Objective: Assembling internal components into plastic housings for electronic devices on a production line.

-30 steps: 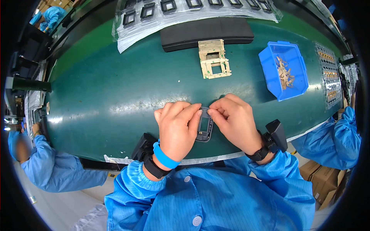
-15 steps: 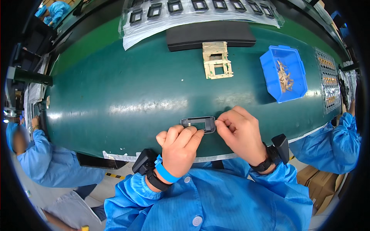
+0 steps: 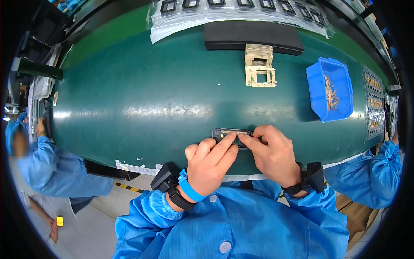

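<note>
A small black rectangular plastic housing (image 3: pixel 219 133) lies on the green mat in front of me. Along its far inner edge runs a thin tan strip (image 3: pixel 230 131). My left hand (image 3: pixel 211 159) holds the housing from the near left side, its index fingertip pressing on the strip and the other fingers curled at the near edge. At the right end, my right hand (image 3: pixel 274 152) grips the housing, its thumb tip beside my left index finger. The fingers cover much of the housing's right half and near edge.
Beyond my hands sit a stack of tan adhesive frames (image 3: pixel 261 69) and a long black block (image 3: pixel 254 38). A blue bin (image 3: pixel 317 93) with tan scraps stands right. Plastic trays hold black frames (image 3: pixel 246 3) and small parts (image 3: pixel 374 103). Co-workers (image 3: pixel 56 166) flank me.
My left index finger has moved onto the housing's far edge, where a tan strip now shows. My right thumb has come in over the housing. The whole view has shifted slightly.
</note>
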`<state>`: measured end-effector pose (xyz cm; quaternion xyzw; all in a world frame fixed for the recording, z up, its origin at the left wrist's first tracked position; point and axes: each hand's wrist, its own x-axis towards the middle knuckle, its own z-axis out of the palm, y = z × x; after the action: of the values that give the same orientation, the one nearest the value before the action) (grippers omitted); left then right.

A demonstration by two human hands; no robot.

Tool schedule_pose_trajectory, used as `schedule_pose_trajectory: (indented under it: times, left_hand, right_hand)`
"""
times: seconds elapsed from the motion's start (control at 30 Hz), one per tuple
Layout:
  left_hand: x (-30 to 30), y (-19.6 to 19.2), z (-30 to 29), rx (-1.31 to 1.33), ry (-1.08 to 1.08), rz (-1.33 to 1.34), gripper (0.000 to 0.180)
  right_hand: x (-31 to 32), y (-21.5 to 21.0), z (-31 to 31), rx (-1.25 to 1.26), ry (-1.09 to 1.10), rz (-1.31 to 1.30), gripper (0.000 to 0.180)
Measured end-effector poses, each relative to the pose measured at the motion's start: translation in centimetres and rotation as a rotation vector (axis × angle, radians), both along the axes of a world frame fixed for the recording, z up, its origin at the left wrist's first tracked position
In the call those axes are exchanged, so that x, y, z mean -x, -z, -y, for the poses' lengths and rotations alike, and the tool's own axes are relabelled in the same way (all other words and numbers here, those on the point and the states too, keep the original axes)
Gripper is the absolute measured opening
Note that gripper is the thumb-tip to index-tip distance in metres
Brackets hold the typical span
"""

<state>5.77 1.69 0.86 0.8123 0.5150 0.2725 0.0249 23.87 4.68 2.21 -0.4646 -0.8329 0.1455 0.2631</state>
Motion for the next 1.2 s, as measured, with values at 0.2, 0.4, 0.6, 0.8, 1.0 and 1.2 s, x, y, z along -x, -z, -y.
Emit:
schedule_pose_trajectory:
  times: [0.2, 0.4, 0.6, 0.8, 1.0, 1.2]
  left_hand:
    - [0.0, -0.1, 0.0, -0.02, 0.005, -0.004, 0.023]
    - [1.2, -0.3, 0.0, -0.002, 0.081, -0.015, 0.026]
    - [1.2, -0.2, 0.1, 0.002, 0.098, 0.012, 0.026]
    - [1.5, 0.1, 0.2, 0.0, 0.108, -0.023, 0.019]
    - [1.3, 0.2, 0.4, -0.013, 0.086, -0.028, 0.019]
    - [0.9, -0.3, 0.3, 0.011, 0.008, 0.001, 0.023]
  right_hand:
    - [0.8, -2.1, -2.4, 0.134, -0.106, -0.044, 0.024]
    - [2.7, -2.8, -5.6, 0.156, -0.425, 0.183, 0.025]
    - [3.3, -3.2, -6.9, 0.08, -0.586, 0.286, 0.014]
    - [3.7, -3.2, -7.4, 0.026, -0.625, 0.371, 0.009]
    - [3.8, -2.1, -6.6, -0.027, -0.572, 0.372, 0.01]
    - [1.7, -2.6, -6.3, 0.109, -0.509, 0.196, 0.013]
